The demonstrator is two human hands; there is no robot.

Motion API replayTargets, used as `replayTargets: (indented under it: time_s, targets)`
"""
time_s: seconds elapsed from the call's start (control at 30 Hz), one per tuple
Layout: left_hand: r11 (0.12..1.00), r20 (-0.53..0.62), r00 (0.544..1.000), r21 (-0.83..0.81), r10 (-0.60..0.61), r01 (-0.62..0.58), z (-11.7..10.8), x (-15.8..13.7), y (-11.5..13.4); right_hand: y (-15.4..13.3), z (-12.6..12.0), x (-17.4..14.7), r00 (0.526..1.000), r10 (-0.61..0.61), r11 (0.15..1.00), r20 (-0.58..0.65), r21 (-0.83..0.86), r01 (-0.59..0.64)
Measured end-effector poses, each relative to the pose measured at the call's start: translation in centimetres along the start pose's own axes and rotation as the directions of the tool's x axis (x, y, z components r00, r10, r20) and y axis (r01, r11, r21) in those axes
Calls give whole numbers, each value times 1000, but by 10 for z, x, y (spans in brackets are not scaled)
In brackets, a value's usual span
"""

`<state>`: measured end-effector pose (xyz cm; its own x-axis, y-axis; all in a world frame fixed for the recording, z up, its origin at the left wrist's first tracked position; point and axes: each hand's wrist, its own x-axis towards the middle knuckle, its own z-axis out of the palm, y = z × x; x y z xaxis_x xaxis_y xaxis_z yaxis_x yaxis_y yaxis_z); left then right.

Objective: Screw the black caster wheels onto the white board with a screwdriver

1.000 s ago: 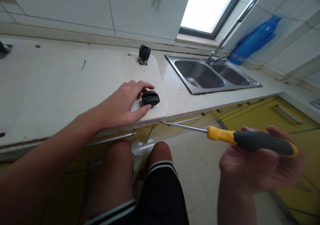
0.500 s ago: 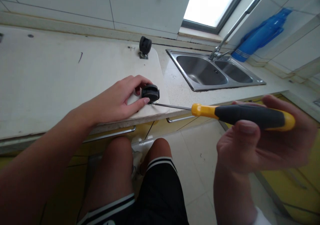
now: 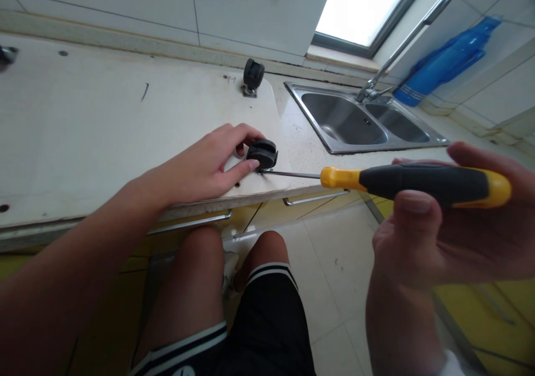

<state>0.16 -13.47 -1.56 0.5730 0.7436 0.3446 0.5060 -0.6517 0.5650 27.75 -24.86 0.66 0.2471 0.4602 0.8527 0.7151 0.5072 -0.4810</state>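
Observation:
My left hand grips a black caster wheel between thumb and fingers, near the front right corner of a white board. My right hand is closed around the handle of a yellow and black screwdriver. The screwdriver lies nearly level, its thin shaft pointing left. Its tip reaches the base of the caster, where small metal parts show; whether it sits in a screw I cannot tell. Behind, a second caster wheel stands on its metal plate at the board's back right corner.
The board lies on a countertop with a double steel sink and faucet to the right. A blue bag-like thing leans by the wall. Yellow drawers with metal handles sit below the front edge, close to my knees.
The view has shifted slightly, so the board and sink appear further right, and a dark object shows more at the far left. My right hand has tilted the screwdriver's handle slightly upward.

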Motion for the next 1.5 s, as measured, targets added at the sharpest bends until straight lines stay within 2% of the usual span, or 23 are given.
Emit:
replayTargets:
  time_s: [0.2,0.33,0.4,0.47,0.53,0.63,0.77,0.87,0.9,0.93,1.0,1.03,1.07,1.13,1.17,1.2,1.27,1.3,1.33,1.4,1.43,1.47,1.5]
  targets:
    - [1000,0,1000,-13,14,-14,1,1,-2,-6,6,9,997,-1,1000,-72,8,2]
    - [1000,-3,1000,-14,22,-22,2,1,-3,1,-4,35,972,-203,970,115,-112,215]
    - [1000,-8,1000,-13,25,-25,3,1,-3,0,-6,54,903,-330,916,277,-139,377]
    - [999,-18,999,-14,35,-35,3,2,-3,-9,-4,72,779,-446,827,440,-132,547]
    - [999,-25,999,-18,48,-48,4,2,-4,-25,1,86,695,-465,756,548,-162,634]
    - [998,-29,998,-30,59,-60,5,2,-6,-52,8,99,670,-377,723,640,-248,645]
    - [997,-27,998,-55,48,-49,6,3,-6,-69,10,109,569,-307,740,763,-184,647]
    - [997,-14,999,-74,33,-34,6,4,-6,-71,11,117,609,-308,678,731,-281,680]
    - [997,-12,999,-76,33,-33,6,4,-7,-72,12,120,587,-289,682,756,-268,680]
    - [996,-14,999,-75,36,-37,6,5,-7,-74,13,122,533,-264,717,804,-206,666]
    - [996,-31,998,-72,59,-61,6,6,-8,-80,16,126,372,-222,805,901,-46,592]
    - [994,-37,996,-70,78,-81,6,7,-9,-83,18,127,350,-210,822,913,-29,568]
    - [992,-40,994,-68,100,-102,6,7,-9,-87,20,127,381,-180,817,907,-77,571]
    - [988,-40,990,-69,134,-137,6,9,-10,-93,25,127,510,-96,738,855,-283,612]
    - [986,-36,989,-73,145,-147,6,9,-10,-95,28,128,536,-61,701,842,-346,623]
    - [986,-32,988,-79,148,-150,6,10,-10,-97,30,130,497,-38,699,867,-332,633]
    - [985,-31,989,-91,144,-146,5,10,-10,-99,32,135,316,-29,751,948,-187,633]
    - [985,-32,990,-93,140,-143,5,10,-9,-100,34,138,260,-39,768,965,-138,626]
    - [986,-33,990,-92,138,-140,5,10,-9,-101,35,140,277,-30,758,960,-159,633]
    - [986,-42,989,-86,139,-142,5,10,-9,-103,36,143,428,29,674,903,-334,659]
    - [986,-43,989,-84,143,-146,5,10,-9,-105,36,144,468,55,635,882,-392,666]
    - [985,-43,988,-85,146,-149,5,10,-9,-106,36,145,444,72,625,893,-387,678]
    - [985,-41,988,-88,147,-150,5,10,-9,-107,36,146,362,74,648,929,-321,691]
